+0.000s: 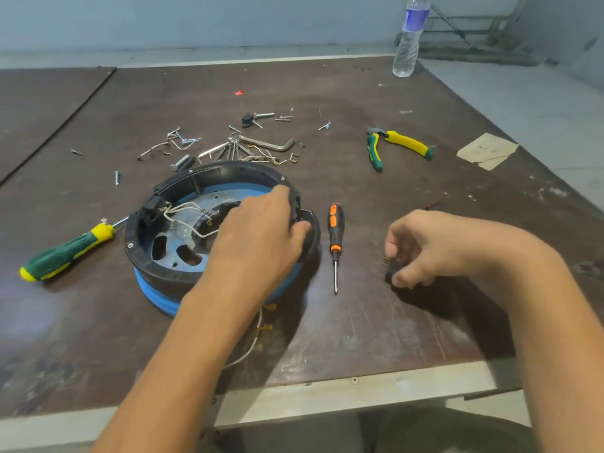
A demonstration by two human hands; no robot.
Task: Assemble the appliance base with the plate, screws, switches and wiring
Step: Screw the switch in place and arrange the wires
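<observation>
The round black-and-blue appliance base (170,256) lies open side up on the brown table, with a metal plate (183,253) and white wires (183,210) inside. My left hand (261,230) grips the base's right rim, fingers curled over the edge. To the right, my right hand (421,246) pinches a small black switch (394,266) that sits on the table top. Several loose screws and bolts (228,145) lie scattered behind the base. A white wire with brass terminals (261,325) trails out from under my left forearm.
An orange-and-black screwdriver (335,237) lies between my hands. A green-and-yellow screwdriver (65,251) lies left of the base. Pliers (395,145) and a paper scrap (487,150) sit at the right rear, a water bottle (410,37) at the far edge.
</observation>
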